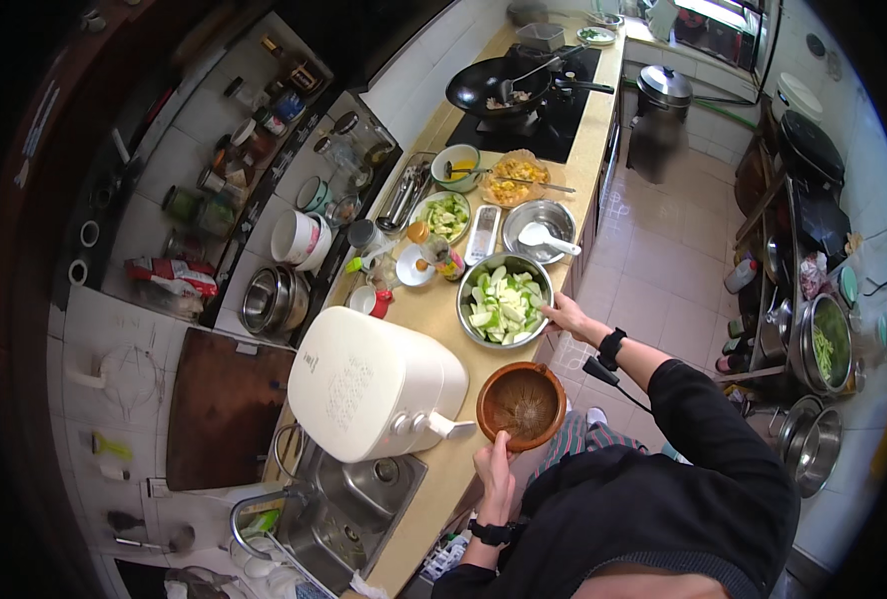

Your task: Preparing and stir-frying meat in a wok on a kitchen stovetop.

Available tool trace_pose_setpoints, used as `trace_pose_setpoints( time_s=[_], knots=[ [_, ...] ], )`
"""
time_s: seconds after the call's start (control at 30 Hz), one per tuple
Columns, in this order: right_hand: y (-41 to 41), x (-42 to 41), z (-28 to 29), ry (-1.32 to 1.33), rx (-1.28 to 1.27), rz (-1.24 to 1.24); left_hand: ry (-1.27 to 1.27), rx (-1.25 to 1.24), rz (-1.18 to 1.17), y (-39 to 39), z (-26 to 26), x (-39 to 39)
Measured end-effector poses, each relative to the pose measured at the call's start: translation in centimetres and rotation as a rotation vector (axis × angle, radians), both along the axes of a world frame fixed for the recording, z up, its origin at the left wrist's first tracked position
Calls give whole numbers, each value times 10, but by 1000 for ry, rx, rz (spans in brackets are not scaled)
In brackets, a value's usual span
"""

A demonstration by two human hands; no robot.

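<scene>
My left hand (494, 473) grips the near rim of a brown bowl (522, 404) with a ridged inside, its thumb over the edge. The bowl is tilted at the counter's front edge and I see no food in it. My right hand (564, 314) holds the front rim of a stainless steel bowl (464, 323) on the counter. Sliced pale green vegetable (509, 303) fills much of this bowl. Just behind it are a metal bowl (522, 217) with a white rice paddle (544, 236), a grater (483, 233) and a sauce bottle (443, 254).
A cream air fryer (383, 382) stands left of the brown bowl, beside a steel sink (361, 517). Farther along are a plate of cut green vegetable (443, 216), cooked egg (518, 180) and a wok (481, 90) on the hob. Shelves of pots (784, 322) line the right wall.
</scene>
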State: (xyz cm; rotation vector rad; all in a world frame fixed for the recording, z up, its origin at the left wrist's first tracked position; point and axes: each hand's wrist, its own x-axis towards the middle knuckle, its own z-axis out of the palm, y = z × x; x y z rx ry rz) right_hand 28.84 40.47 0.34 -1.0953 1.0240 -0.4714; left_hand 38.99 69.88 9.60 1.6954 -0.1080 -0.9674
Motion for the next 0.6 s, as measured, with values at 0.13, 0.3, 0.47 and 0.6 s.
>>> trace_pose_setpoints(
  time_s=[0.13,0.3,0.47,0.6],
  knots=[
    [7,-3,15,127,-127,29,-32,-4,38,-6,1,9],
    [2,-65,32,184,-177,70,81,-6,4,-12,4,18],
    [9,-147,63,198,-140,-61,157,-14,82,-51,12,25],
    [22,-193,79,213,-136,-239,138,-62,128,-92,-10,29]
  ],
)
